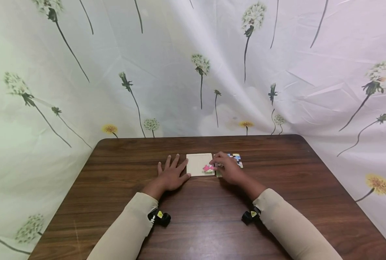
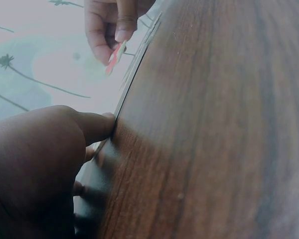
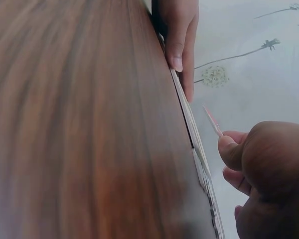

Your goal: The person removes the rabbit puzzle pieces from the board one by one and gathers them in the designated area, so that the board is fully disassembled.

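Note:
A pale, shallow puzzle tray [image 1: 194, 167] lies flat near the far side of the table. My left hand [image 1: 172, 177] is spread on the tabletop, its thumb and index fingertip right at the tray's left edge. Between thumb and fingers my right hand [image 1: 227, 168] pinches a pink and white puzzle piece [image 1: 208, 168], held over the tray's right part. In the right wrist view the piece [image 3: 213, 120] appears thin and edge-on, raised above the tray. Joined colourful puzzle pieces [image 1: 237, 159] lie to the right of the tray, partly hidden by my right hand.
The dark wooden table [image 1: 199, 224] has rounded far corners. Behind it hangs a pale curtain [image 1: 173, 72] printed with dandelions. A black wrist camera [image 1: 162, 218] sits on my left wrist, another camera [image 1: 249, 216] on my right.

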`<state>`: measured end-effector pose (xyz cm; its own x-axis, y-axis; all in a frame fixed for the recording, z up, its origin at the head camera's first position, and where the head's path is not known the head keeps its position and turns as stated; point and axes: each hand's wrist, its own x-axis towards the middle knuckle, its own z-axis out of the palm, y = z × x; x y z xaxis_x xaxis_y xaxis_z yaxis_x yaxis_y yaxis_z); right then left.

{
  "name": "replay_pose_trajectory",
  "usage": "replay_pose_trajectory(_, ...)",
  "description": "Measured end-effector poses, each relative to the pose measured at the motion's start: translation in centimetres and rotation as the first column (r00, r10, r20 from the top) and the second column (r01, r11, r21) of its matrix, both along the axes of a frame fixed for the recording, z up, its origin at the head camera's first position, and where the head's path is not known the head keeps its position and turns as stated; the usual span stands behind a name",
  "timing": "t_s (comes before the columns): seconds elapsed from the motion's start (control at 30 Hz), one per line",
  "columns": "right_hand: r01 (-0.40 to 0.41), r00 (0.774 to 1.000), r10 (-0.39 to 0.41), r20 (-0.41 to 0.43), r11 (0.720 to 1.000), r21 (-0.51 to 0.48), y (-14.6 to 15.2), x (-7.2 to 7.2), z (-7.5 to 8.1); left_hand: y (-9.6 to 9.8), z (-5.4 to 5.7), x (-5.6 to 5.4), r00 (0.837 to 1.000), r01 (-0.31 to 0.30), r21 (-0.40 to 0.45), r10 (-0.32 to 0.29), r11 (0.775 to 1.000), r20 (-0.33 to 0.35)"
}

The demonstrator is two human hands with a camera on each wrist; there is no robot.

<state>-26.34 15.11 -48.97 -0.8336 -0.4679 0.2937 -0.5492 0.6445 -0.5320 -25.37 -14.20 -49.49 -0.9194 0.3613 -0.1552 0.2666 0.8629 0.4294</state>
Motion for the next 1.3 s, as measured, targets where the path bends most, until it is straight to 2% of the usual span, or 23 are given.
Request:
replay_pose_trajectory(0.3,0.021,0.999,-0.019,0.047,0.999,-0.038,2.1,0.4,0.0,-0.1,-0.2,-0.2,1.000,0.004,-0.002,-0.004,1.000,-0.001)
replay_pose_trajectory(0.53,0.024,1.000,-0.024,-0.004,0.998,-0.051,3.2,0.7,-0.2,0.0,-0.2,-0.2,1.000,0.006,-0.004,-0.006,1.000,-0.001)
replay_pose_trajectory(0.97,0.093,0.995,-0.092,0.046,0.995,-0.031,5.2,1.6,0.1,0.0,-0.3,-0.2,1.000,0.003,-0.010,-0.003,1.000,-0.006)
replay_pose_trajectory(1.3,0.114,0.993,-0.113,0.024,0.993,-0.031,6.4,1.7,-0.2,-0.1,-0.1,0.0,1.000,0.002,-0.003,-0.002,1.000,-0.004)
